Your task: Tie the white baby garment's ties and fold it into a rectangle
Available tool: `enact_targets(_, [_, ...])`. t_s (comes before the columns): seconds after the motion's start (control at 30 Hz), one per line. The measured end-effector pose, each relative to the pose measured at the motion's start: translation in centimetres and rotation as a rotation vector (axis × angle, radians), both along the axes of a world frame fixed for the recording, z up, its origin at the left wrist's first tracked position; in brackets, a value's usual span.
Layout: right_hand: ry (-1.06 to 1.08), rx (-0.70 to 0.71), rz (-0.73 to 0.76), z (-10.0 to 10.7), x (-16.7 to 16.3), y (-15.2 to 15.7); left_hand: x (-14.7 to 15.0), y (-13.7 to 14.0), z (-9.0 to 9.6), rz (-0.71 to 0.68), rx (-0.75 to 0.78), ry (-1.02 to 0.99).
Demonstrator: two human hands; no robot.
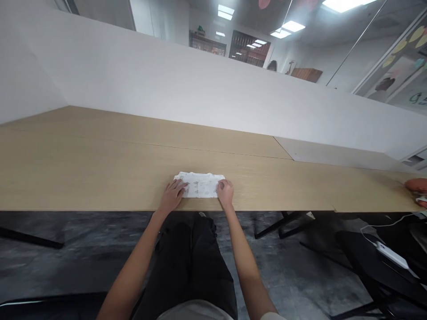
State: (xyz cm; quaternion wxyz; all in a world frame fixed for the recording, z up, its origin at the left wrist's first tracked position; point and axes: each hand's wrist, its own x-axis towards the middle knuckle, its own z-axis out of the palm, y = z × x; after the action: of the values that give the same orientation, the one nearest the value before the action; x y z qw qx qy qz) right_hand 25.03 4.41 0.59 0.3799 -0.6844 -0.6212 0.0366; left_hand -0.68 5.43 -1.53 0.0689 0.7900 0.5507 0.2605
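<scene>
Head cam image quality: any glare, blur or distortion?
Head view: ceiling lights blown out, with hazy glow; dark floor smeary; white partition slopes down rightward, perhaps camera tilt plus wide-angle stretch; folded printed cloth bright, its small print too soft to make out.

Left fingers [178, 185] spread on white printed cloth [200, 187]; right fingers [221, 184] curled at its right edge; tabletop [100, 173] beneath.

Left hand [173, 193] — palm down, fingers extended, just inside the near edge of the table [100, 178]. Right hand [226, 193] — fingers curled inward, near same edge. Left forearm [136, 264], right forearm [245, 260]: both bare, converging forward.
</scene>
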Motion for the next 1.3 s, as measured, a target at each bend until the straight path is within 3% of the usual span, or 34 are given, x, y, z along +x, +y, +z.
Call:
enact_targets(0.27, [0.005,-0.021,-0.014,0.0,0.0,-0.1,-0.7,0.4,-0.4,-0.012,-0.029,-0.071])
enact_targets(0.43, [0.026,-0.021,-0.065,-0.1,0.0,0.0,-0.5,0.4,-0.7,0.103,0.030,-0.116])
enact_targets(0.73, [0.150,0.014,-0.068,-0.3,0.2,0.2,-0.4,1.8,1.7,0.308,-0.024,-0.273])
enact_targets(0.9, [0.186,0.055,-0.067,-0.3,0.2,0.3,-0.4,3.2,2.6,0.236,-0.045,-0.445])
enact_targets(1.03, [0.175,0.032,-0.083,-0.2,0.1,0.2,0.1,3.6,2.8,0.212,-0.038,-0.365])
enact_targets(1.3, [0.096,-0.009,-0.080,-0.3,0.1,0.3,0.4,2.6,2.8,0.359,-0.083,-0.137])
